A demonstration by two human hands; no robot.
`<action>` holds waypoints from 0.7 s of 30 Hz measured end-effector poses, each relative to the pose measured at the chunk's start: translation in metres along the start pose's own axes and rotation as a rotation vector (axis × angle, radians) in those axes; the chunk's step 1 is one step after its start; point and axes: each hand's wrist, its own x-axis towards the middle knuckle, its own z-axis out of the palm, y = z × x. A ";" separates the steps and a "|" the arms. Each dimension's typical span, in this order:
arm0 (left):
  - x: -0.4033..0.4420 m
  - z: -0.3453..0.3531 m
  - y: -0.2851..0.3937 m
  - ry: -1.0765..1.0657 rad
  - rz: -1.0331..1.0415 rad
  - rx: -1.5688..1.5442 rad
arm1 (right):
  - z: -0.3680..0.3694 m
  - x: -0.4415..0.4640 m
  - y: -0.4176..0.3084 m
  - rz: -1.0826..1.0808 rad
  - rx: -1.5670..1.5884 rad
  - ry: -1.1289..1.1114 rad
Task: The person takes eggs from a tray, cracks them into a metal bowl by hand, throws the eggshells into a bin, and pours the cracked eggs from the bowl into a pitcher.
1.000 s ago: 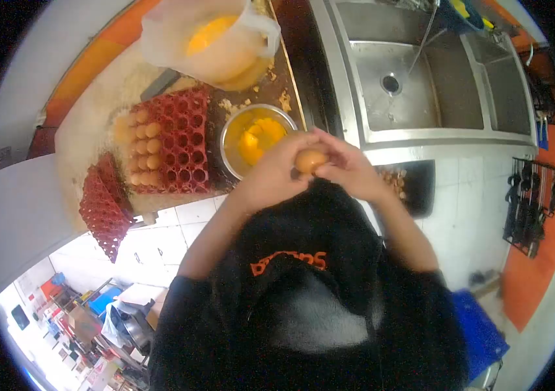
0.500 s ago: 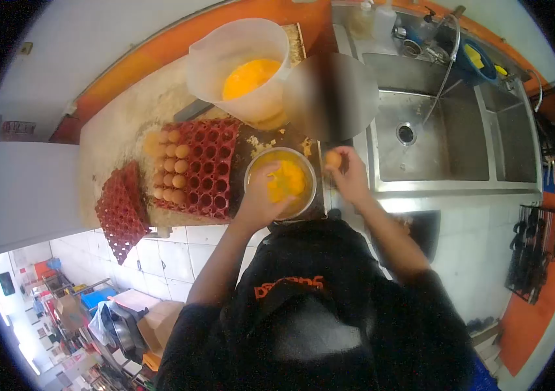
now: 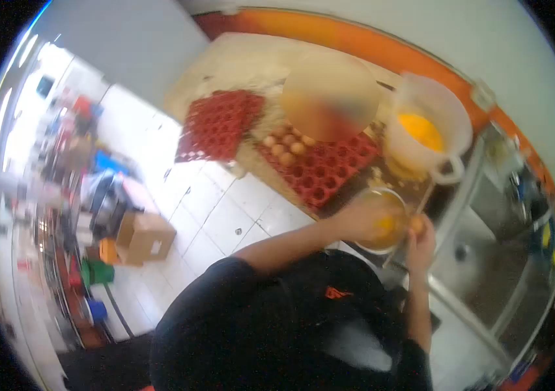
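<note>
My right hand (image 3: 422, 246) grips a brown egg (image 3: 417, 225) just right of a metal bowl (image 3: 378, 191). Yellow egg (image 3: 388, 225) lies in that bowl. Over the bowl's left side is my left hand (image 3: 361, 220), its fingers smeared by motion, so their pose is unclear. Left of the bowl, a red egg tray (image 3: 320, 179) has several brown eggs (image 3: 284, 155) at its left end and bare cups toward the bowl. A large translucent pitcher (image 3: 450, 127) behind the bowl contains yellow liquid egg (image 3: 421, 131).
Another red egg tray (image 3: 215, 127), without eggs, sits at the counter's left edge. A steel sink (image 3: 463, 251) adjoins the counter on the right. Eggshell bits lie near the pitcher. A cardboard box (image 3: 144, 238) is off to the left. A round blurred patch hides part of the counter.
The camera view has swung left, so the counter appears turned and shifted right. My right hand still has the egg, now close by the bowl's rim. My left hand remains over the bowl.
</note>
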 end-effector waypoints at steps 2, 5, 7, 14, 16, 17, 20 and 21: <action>-0.001 0.001 0.005 0.058 0.101 0.059 | 0.010 -0.003 -0.019 0.026 0.342 -0.141; 0.001 0.007 -0.007 0.106 0.184 0.091 | 0.018 0.003 -0.028 0.076 0.318 -0.297; 0.000 0.006 -0.008 0.119 0.223 0.104 | 0.016 0.007 -0.036 0.138 0.321 -0.367; -0.013 0.008 -0.014 0.299 0.362 0.148 | 0.029 0.010 -0.069 0.210 0.332 -0.473; -0.014 0.013 -0.014 0.312 0.296 0.160 | 0.032 0.013 -0.074 0.207 0.286 -0.461; -0.014 0.017 -0.012 0.315 0.242 0.168 | 0.030 0.017 -0.071 0.188 0.209 -0.468; -0.014 0.016 -0.011 0.306 0.222 0.126 | 0.028 0.018 -0.068 0.181 0.103 -0.469; -0.012 0.011 -0.008 0.261 0.191 0.095 | 0.026 0.020 -0.066 0.184 0.084 -0.469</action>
